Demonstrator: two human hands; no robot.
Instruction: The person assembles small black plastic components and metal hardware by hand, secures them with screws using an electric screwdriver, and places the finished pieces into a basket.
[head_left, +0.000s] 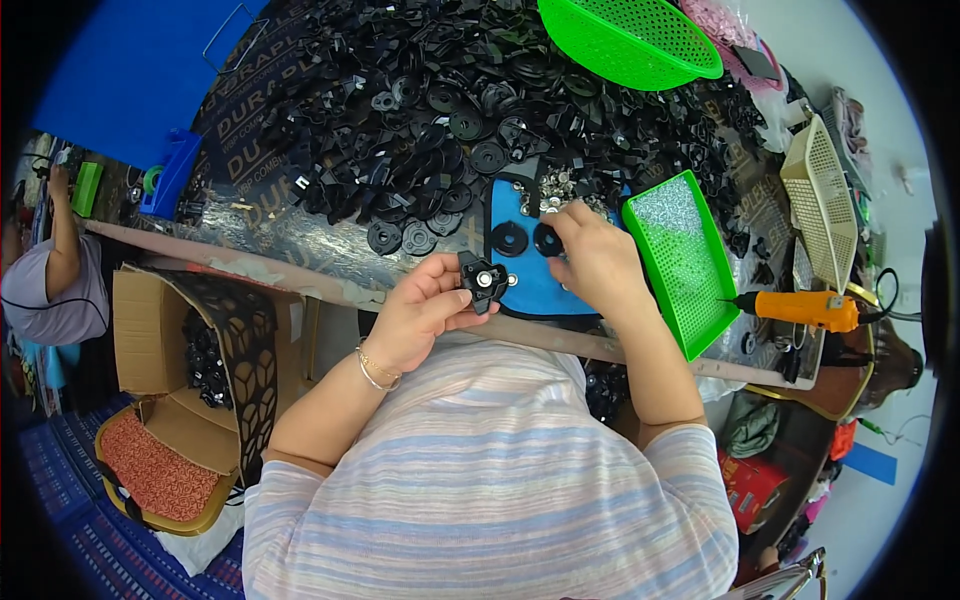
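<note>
My left hand [415, 312] pinches a black part [482, 294] between thumb and curled fingers, above the table's near edge, just by the near-left corner of the blue mat [537, 286]. The part's long axis runs roughly away from me, its far end leaning slightly left, and the face with the round metal piece [485, 279] turns up. My right hand [600, 258] is half curled over the mat, fingertips at a black disc [546, 239]; I can't tell whether they grip it. Another disc [509, 239] lies flat to its left.

Oval green basket [632, 48], top out-of-view
</note>
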